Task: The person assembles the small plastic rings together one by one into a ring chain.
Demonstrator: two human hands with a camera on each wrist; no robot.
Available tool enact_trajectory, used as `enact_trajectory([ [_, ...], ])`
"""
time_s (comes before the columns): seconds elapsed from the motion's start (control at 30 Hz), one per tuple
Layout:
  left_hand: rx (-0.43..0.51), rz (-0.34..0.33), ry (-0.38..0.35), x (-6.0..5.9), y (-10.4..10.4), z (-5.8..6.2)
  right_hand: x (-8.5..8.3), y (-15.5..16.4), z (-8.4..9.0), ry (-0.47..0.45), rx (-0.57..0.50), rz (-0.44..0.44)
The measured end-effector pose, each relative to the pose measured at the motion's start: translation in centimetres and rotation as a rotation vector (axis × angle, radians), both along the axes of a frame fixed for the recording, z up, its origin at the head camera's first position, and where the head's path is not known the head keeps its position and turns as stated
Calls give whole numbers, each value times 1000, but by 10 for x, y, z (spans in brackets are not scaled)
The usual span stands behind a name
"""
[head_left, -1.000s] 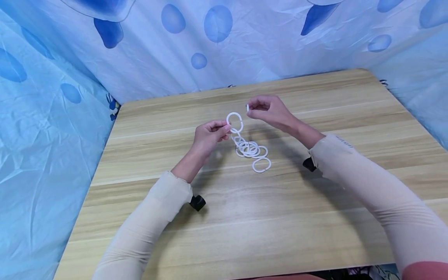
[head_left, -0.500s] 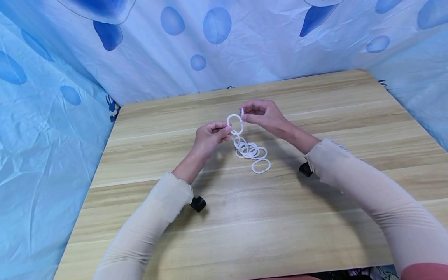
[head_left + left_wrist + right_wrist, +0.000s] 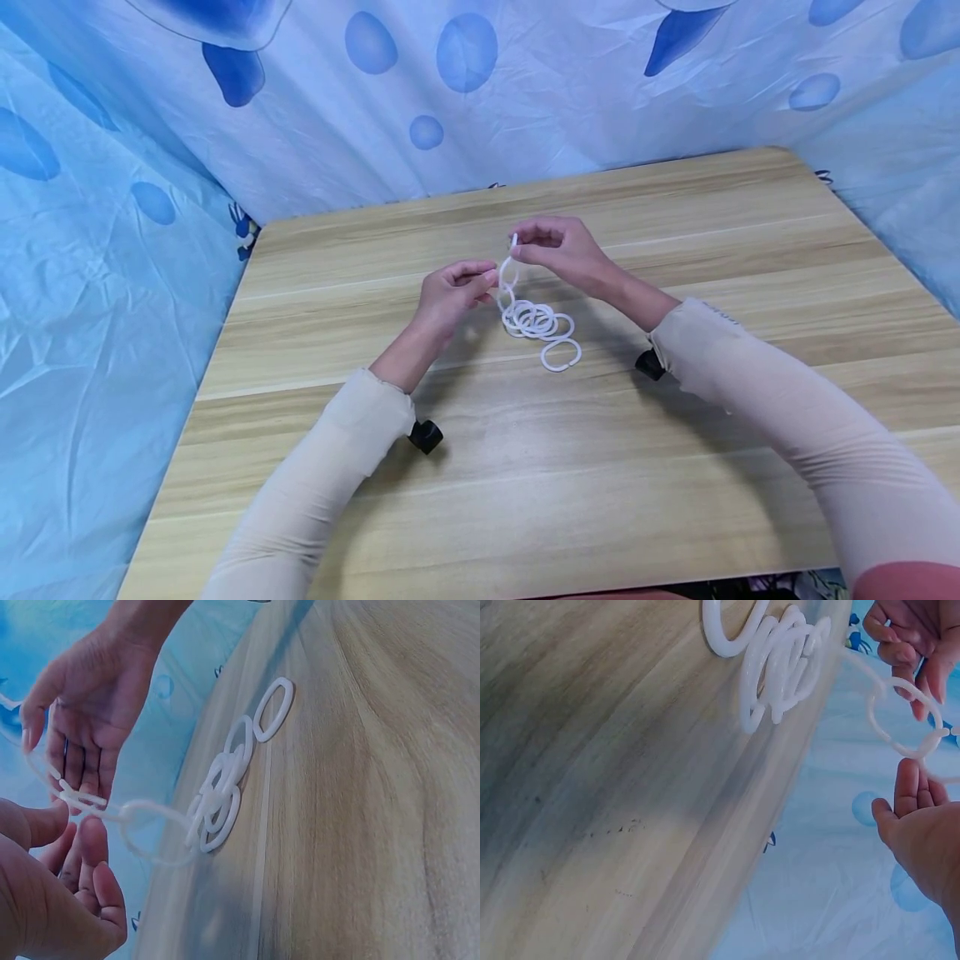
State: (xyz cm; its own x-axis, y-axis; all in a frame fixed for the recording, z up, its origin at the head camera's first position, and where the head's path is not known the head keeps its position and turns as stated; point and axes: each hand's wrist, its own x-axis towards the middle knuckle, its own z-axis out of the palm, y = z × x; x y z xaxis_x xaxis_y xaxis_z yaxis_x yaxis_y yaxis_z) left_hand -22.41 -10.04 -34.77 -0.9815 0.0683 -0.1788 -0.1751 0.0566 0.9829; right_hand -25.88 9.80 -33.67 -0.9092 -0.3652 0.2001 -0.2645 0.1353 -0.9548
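Change since a second ago: right hand (image 3: 562, 248) has closed in from 2 o'clock to meet the left hand (image 3: 450, 293); top ring (image 3: 507, 271) now turned edge-on. Left grip: pinching the top ring. Right grip: pinching a loose ring (image 3: 513, 241) against it. Ring chain (image 3: 538, 321): heaped on worktop (image 3: 675, 467), centre, trailing toward 5 o'clock. Step judged: linking. Next move calls for lining up the ring's gap.

The loose white plastic ring (image 3: 513, 241) pinched at the right hand (image 3: 564, 250) is largely covered by fingertips; the left hand (image 3: 52, 900) is cut off by the frame edge.
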Motion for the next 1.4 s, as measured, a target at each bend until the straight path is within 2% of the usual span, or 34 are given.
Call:
enact_trajectory([
  [0.27, -26, 45, 48, 1, 0, 0, 0, 0, 0, -25, -1, -17],
  [0.53, 3, 0, 118, 2, 4, -2, 4, -4, 1, -48, -19, 45],
  [0.83, -11, 1, 100, 3, 5, -1, 7, -6, 0, -82, -27, 73],
  [1.03, -44, 56, 124, 2, 5, 1, 3, -1, -2, -87, -30, 134],
  [1.2, -7, 82, 146, 1, 4, 0, 0, 12, 0, -96, 76, 151],
  [1.4, 61, 93, 139, 0, 1, -1, -4, 37, -3, -6, 275, 77],
])
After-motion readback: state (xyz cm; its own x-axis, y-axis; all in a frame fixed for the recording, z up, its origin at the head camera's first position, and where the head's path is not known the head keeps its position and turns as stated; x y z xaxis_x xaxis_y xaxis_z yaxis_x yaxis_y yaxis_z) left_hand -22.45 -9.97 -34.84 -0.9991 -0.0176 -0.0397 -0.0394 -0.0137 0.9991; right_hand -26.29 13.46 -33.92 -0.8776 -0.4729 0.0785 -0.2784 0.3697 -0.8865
